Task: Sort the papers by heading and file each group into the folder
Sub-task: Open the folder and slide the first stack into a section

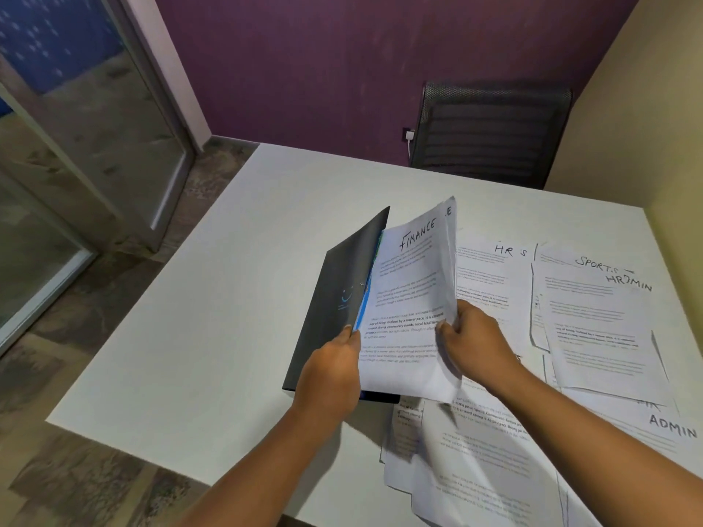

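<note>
A dark folder point(334, 294) stands part open on the white table point(213, 336), its cover lifted to the left. My left hand point(334, 370) grips the folder's front cover near its lower edge. My right hand point(469, 338) pinches a few sheets headed FINANCE point(409, 283) by their right edge, with the sheets lying inside the open folder. To the right lie papers headed HR point(490, 271), SPORTS point(593, 298) and ADMIN point(669, 427), overlapping one another.
More loose papers point(475, 469) spread over the table's near right corner, some upside down. A black mesh chair point(490, 131) stands behind the table against the purple wall. A glass door is at the left, and a beige wall bounds the right.
</note>
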Demonstrator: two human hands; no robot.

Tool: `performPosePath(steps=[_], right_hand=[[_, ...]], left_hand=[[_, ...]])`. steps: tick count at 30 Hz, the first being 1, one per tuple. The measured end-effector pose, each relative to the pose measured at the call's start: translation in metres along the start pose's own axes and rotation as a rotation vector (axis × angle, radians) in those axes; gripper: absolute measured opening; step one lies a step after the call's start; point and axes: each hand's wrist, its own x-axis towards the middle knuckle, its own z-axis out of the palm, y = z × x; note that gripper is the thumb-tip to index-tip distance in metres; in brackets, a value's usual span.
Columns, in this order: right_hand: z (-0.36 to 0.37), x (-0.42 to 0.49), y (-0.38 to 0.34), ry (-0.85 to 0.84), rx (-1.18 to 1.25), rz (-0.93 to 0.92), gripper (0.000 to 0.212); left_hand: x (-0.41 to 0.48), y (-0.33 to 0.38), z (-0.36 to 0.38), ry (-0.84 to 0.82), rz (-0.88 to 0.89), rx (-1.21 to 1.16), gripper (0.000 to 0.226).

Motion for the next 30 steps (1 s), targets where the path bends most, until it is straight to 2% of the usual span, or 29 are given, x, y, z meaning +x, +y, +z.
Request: performPosePath(steps=[8,13,20,27,30], right_hand=[[-0.010,0.009,-0.015,-0.041,0.003,0.029,0.020],[-0.013,0.019,-0.026,-0.106,-0.040,0.020,0.015],[0.025,0.051,-0.035,-0.113,-0.126,0.061,0.033],[0.053,0.062,-0.038,-0.142,-0.270,0.043,0.008],[0.059,0.065,-0.035,-0.157,-0.317,0.027,0.008]], left_hand=[[0.003,0.006,0.002,0.118,-0.060,-0.054,0.052],[0.006,0.010,0.002,0.108,-0.050,0.004,0.059],[0.000,0.018,0.009,0.063,-0.073,-0.033,0.059],[-0.004,0.022,0.012,0.094,-0.083,-0.079,0.059],[-0.005,0.023,0.011,0.108,-0.094,-0.098,0.057]])
